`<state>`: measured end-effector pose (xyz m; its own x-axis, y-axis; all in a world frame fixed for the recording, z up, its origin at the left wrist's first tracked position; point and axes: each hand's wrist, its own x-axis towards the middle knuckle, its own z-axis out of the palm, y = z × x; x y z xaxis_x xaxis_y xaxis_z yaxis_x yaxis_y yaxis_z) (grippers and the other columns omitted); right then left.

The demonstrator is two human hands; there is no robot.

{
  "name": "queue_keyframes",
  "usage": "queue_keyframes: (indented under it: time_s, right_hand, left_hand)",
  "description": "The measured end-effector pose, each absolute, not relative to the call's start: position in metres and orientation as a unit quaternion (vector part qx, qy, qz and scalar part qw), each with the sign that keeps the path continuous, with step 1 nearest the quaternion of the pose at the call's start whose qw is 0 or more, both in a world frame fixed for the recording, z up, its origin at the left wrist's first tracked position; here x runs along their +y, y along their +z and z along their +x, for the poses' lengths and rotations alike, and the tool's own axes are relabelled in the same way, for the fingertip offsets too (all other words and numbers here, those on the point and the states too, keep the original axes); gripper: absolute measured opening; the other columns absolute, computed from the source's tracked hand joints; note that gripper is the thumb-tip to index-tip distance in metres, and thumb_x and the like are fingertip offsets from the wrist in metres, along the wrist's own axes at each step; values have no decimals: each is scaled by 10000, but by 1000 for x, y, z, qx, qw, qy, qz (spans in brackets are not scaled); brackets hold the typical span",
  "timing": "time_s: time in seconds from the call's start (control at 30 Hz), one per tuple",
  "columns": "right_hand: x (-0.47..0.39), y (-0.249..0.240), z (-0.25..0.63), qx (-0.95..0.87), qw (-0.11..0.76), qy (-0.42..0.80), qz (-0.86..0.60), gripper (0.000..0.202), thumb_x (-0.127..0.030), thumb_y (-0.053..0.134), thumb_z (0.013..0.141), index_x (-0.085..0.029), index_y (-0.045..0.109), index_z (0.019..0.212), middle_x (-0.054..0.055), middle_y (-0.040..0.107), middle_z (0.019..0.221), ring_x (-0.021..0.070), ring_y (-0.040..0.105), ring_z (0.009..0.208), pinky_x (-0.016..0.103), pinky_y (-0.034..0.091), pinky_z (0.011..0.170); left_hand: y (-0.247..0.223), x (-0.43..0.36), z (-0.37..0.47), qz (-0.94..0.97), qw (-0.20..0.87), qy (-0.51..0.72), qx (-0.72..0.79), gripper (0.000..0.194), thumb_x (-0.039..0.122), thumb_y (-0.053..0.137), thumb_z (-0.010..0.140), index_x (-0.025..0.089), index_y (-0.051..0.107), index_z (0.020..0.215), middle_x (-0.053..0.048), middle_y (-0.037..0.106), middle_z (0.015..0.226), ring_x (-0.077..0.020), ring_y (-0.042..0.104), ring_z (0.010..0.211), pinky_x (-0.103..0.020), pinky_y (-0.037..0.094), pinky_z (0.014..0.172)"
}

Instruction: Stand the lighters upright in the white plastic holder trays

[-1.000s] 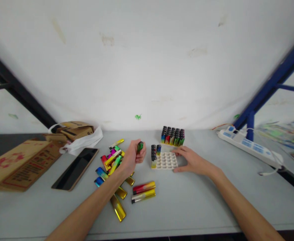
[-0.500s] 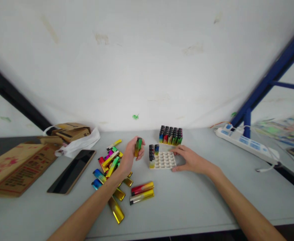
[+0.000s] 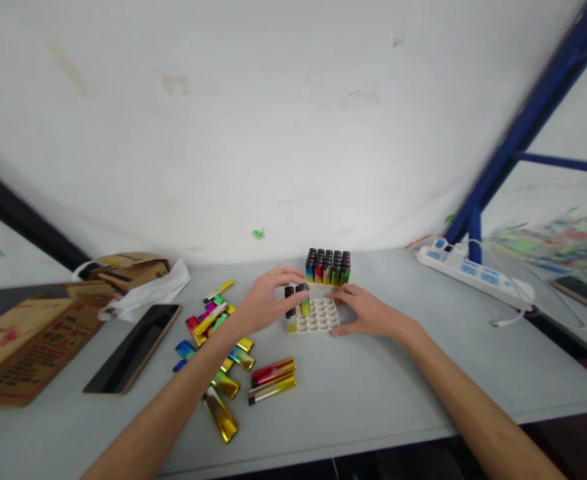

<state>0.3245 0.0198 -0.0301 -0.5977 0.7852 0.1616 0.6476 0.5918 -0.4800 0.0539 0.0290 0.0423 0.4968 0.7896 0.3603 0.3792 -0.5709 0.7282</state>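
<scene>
In the head view, my left hand (image 3: 268, 303) reaches over the left side of a white tray (image 3: 336, 323) with rows of round holes. Its thumb and fingers pinch the top of an upright green-and-yellow lighter (image 3: 305, 307) at the tray's second column; whether its base is fully in a hole cannot be told. A few black-topped lighters (image 3: 291, 321) stand along the left column, partly hidden by the hand. My right hand (image 3: 368, 312) grips the tray's right side, thumb at the near corner and fingers at the far one.
Loose metallic lighters (image 3: 221, 408) lie piled left of the tray, with two (image 3: 273, 380) in front. A full block of upright lighters (image 3: 328, 268) stands behind. A tablet (image 3: 132, 349), cardboard boxes (image 3: 28, 347) and a white bag (image 3: 148, 293) are left; a power strip (image 3: 476, 275) is right.
My left hand has moved right and down, bringing the green lighter from beside the tray to its second column. My right hand stays at the tray's edge. The camera view has turned slightly right.
</scene>
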Motion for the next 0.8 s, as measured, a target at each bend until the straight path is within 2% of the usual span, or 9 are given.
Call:
queue_keyframes:
  time_s: [0.1,0.33,0.47,0.63,0.7,0.8]
  right_hand:
    - [19,-29,324,-871,176,192,-415,780,-638,780,760,-174,577,1353,145,616,1209,320,578,1118,473,480,1000]
    - [18,-28,324,-870,178,194,-418,787,-644,779,756,-183,574,1359,141,613,1208,321,583,1116,468,481,998]
    - [19,-28,324,-871,174,193,-417,795,-655,772,757,-180,573,1363,146,614,1210,324,577,1118,477,475,1003]
    - [19,-29,326,-871,174,194,-417,801,-661,768,759,-173,573,1364,149,610,1229,320,572,1128,473,470,1016]
    - [19,-29,326,-870,177,197,-416,796,-656,768,762,-176,573,1365,148,606,1242,316,571,1136,465,469,1021]
    - [18,-30,326,-868,178,200,-419,793,-654,774,757,-180,577,1362,145,603,1255,315,567,1147,461,463,1031]
  left_hand:
    - [33,38,50,848,251,277,375,173,326,666,861,223,771,952,-92,711,1133,-242,655,1058,-414,461,1039]
    - [39,44,49,882,232,206,354,175,308,634,872,221,761,955,-66,750,1033,-224,674,974,-343,485,946]
    - [41,43,53,893,220,190,343,223,377,626,900,215,766,958,-76,754,1029,-229,676,971,-346,490,938]
    - [39,48,33,854,241,249,387,410,461,517,965,243,671,1275,-64,729,1209,-215,684,1049,-346,521,964]
    - [36,56,9,837,180,262,444,428,468,513,951,219,678,1256,-76,740,1186,-233,688,1058,-368,519,983]
    - [27,74,-39,809,39,223,542,432,429,500,908,138,727,1134,-145,741,1162,-302,670,1113,-431,463,1059]
